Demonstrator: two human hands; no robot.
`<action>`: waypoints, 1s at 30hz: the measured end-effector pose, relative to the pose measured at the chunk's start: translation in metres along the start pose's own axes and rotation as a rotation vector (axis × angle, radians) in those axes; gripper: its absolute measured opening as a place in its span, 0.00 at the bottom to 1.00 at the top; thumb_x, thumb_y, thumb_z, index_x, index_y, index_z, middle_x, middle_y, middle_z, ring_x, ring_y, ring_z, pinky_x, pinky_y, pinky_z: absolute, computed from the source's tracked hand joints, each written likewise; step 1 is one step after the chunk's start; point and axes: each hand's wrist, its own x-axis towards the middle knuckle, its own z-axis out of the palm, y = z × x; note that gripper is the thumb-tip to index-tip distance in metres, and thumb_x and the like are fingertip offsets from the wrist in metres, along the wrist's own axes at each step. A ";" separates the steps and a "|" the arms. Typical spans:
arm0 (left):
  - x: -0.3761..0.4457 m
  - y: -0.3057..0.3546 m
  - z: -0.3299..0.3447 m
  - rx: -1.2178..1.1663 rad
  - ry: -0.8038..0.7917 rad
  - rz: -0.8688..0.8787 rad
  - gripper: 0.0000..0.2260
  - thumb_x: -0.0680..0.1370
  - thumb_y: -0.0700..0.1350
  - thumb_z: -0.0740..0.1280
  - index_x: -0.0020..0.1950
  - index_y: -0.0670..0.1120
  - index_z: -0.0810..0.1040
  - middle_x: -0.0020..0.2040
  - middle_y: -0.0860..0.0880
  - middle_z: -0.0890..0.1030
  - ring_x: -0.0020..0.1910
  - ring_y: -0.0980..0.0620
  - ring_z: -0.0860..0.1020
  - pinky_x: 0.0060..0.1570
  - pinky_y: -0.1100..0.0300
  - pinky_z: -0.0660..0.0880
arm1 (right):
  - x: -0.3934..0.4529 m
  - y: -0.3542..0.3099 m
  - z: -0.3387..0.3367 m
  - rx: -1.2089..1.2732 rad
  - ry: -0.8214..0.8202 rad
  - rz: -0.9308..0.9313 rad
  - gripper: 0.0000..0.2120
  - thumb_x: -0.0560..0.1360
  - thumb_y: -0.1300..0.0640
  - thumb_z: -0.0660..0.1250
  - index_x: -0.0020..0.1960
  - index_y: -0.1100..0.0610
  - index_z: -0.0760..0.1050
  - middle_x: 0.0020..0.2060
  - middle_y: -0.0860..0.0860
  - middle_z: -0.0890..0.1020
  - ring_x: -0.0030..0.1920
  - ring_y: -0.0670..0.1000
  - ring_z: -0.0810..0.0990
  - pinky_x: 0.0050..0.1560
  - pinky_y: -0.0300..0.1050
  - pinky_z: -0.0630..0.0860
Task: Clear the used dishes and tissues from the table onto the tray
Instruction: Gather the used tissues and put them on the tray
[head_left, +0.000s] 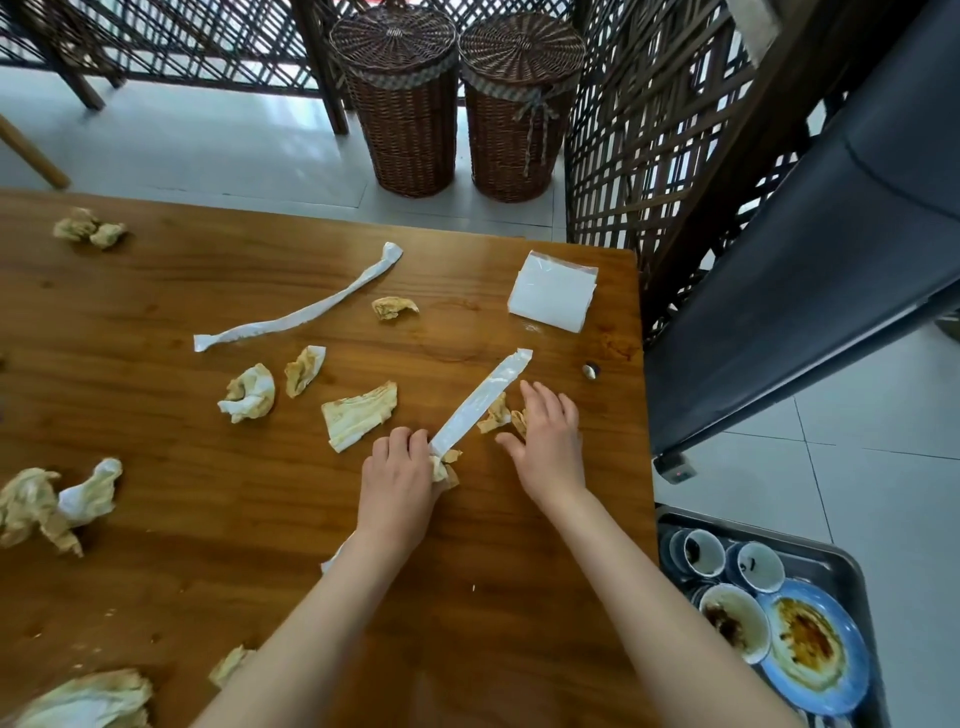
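Along the left edge of the wooden table (156, 519), stained crumpled tissues lie scattered: a pair (89, 228) near the far left corner, a large wad (52, 506) midway down, and another (88, 701) at the near edge. Toward the middle lie a long twisted white strip (298, 301) and several smaller stained tissues (249, 392). The left hand (400, 478) curls its fingers around a soiled tissue (445, 470) and the near end of a white plastic wrapper (480, 402), which slants away toward the far right. Just beside it, the right hand (548, 441) rests flat with fingers straight on a crumpled tissue (498, 413). A clean napkin stack (553, 299) sits near the far right corner. Beyond the right edge, lower down, a metal tray (841, 564) holds used cups (704, 553), a bowl (735, 621) and a blue plate (815, 649).
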 end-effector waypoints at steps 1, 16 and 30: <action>0.000 0.000 0.001 -0.004 0.001 -0.004 0.26 0.77 0.53 0.64 0.72 0.46 0.62 0.68 0.47 0.67 0.64 0.48 0.67 0.61 0.58 0.69 | 0.001 -0.002 0.001 -0.032 -0.025 -0.017 0.33 0.75 0.49 0.67 0.75 0.50 0.56 0.74 0.49 0.59 0.74 0.56 0.52 0.70 0.59 0.60; 0.009 -0.001 0.001 -0.033 0.035 -0.024 0.19 0.78 0.42 0.63 0.68 0.46 0.66 0.64 0.46 0.70 0.58 0.48 0.69 0.55 0.59 0.71 | -0.002 -0.003 0.021 -0.080 0.163 -0.177 0.10 0.76 0.55 0.66 0.57 0.52 0.76 0.55 0.50 0.79 0.54 0.51 0.73 0.47 0.44 0.74; 0.013 -0.003 -0.001 -0.047 0.024 -0.020 0.21 0.78 0.43 0.63 0.70 0.46 0.63 0.65 0.47 0.69 0.58 0.48 0.68 0.55 0.60 0.70 | 0.059 0.034 -0.029 -0.031 0.318 0.071 0.14 0.75 0.61 0.64 0.61 0.57 0.74 0.57 0.55 0.76 0.57 0.55 0.71 0.51 0.44 0.71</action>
